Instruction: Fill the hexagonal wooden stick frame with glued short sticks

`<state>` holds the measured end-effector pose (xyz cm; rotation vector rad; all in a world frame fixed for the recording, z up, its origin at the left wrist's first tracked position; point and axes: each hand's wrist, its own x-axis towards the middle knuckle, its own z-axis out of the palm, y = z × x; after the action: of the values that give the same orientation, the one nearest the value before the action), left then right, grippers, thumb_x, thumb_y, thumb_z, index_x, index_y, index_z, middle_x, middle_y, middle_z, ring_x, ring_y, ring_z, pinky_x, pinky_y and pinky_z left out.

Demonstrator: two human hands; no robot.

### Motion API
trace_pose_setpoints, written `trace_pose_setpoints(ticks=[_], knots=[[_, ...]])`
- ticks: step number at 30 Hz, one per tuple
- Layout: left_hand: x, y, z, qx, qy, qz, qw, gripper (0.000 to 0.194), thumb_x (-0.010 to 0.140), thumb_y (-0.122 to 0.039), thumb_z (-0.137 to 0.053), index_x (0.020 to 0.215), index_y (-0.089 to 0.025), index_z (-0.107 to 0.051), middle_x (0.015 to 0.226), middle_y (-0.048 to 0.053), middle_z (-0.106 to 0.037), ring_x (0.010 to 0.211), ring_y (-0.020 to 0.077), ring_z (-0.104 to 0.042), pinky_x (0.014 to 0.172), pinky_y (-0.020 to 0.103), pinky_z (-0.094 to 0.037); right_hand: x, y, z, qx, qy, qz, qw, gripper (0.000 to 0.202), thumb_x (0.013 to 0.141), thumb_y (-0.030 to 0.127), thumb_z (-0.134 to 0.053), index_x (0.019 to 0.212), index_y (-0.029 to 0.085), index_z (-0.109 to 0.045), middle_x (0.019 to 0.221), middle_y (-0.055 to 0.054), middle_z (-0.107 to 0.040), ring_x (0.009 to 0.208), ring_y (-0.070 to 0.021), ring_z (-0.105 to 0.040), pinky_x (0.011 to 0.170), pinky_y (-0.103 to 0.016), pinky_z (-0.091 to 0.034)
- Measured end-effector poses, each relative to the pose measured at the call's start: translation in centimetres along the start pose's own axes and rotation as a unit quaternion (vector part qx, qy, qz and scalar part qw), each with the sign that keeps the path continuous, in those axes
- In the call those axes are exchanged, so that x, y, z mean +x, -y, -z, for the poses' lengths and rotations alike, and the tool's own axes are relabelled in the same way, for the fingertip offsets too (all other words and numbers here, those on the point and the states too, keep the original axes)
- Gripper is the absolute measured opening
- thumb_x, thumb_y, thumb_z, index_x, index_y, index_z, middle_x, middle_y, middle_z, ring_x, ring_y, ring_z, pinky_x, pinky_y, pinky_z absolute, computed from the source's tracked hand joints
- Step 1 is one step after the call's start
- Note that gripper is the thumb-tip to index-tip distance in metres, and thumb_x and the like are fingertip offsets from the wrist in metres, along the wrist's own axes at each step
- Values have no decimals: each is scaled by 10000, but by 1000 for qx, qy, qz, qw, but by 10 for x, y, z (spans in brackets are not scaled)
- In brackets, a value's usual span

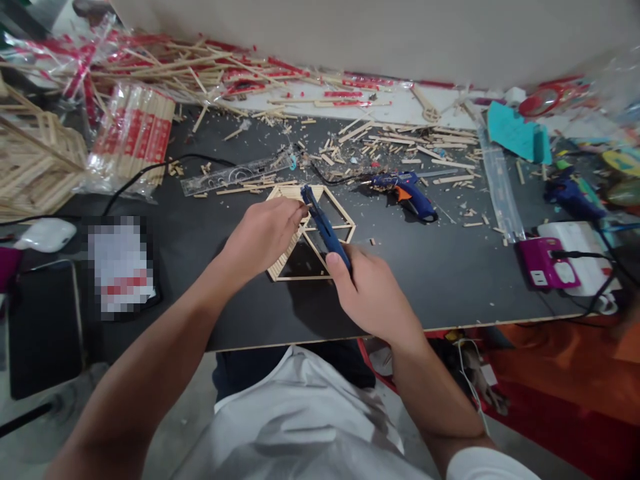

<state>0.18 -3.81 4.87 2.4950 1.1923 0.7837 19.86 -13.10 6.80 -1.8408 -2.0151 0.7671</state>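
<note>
A hexagonal frame of thin wooden sticks [303, 277] lies on the dark table [400, 293] in front of me, its left part filled with closely laid sticks. My right hand [370, 287] is wrapped round the handle of a dark blue cutter-like tool [327, 230], which reaches up and left over the frame. My left hand [273, 233] is closed above the frame's left side, fingertips pinched on a small piece of wooden stick beside the tool's tip. The fingers partly hide the frame's upper left.
A blue glue gun [413, 193] lies to the right, amid wood scraps. Behind the frame is a clear ruler [235, 175]. Bagged sticks [133, 137] and a phone [44, 327] are at left; a purple plug adapter [545, 263] sits at right.
</note>
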Motion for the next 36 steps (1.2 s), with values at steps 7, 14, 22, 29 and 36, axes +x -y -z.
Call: trace_pose_setpoints(ticks=[7, 14, 22, 29, 36], knots=[[0, 3, -5, 18, 25, 18, 999, 347, 1039, -250, -358, 857, -171, -643, 778, 79, -674, 730, 207, -627, 706, 321, -441, 5, 3, -2, -46, 18, -12, 999, 522, 1087, 540, -252, 970, 178, -610, 939, -147, -720, 845, -282, -665, 709, -355, -382], [3, 7, -8, 23, 49, 29, 998, 346, 1029, -251, -357, 835, -177, -633, 793, 98, -681, 766, 240, -643, 723, 346, -448, 10, 1, -7, -58, 16, -23, 998, 499, 1083, 514, -261, 969, 171, -605, 926, -149, -714, 822, -288, -660, 690, -358, -350], [5, 5, -9, 21, 38, 39, 998, 339, 1015, -256, -370, 762, -201, -588, 678, 50, -585, 675, 208, -581, 704, 328, -420, 13, -4, -12, -41, 6, -9, 999, 490, 1087, 497, -257, 929, 181, -596, 887, -137, -714, 794, -263, -658, 679, -343, -349], [6, 6, -11, -3, 31, 57, 998, 345, 1002, -268, -395, 717, -209, -580, 656, 44, -570, 653, 204, -556, 696, 332, -406, 14, -4, -15, -54, 6, -22, 998, 510, 1086, 507, -247, 948, 169, -603, 944, -170, -732, 852, -294, -683, 693, -358, -359], [7, 5, -13, -31, 11, 74, 997, 350, 987, -259, -460, 647, -211, -525, 605, 34, -556, 576, 172, -502, 610, 315, -343, 15, -4, -17, -62, -1, -24, 998, 507, 1089, 516, -256, 960, 174, -608, 937, -166, -741, 847, -294, -691, 678, -356, -354]])
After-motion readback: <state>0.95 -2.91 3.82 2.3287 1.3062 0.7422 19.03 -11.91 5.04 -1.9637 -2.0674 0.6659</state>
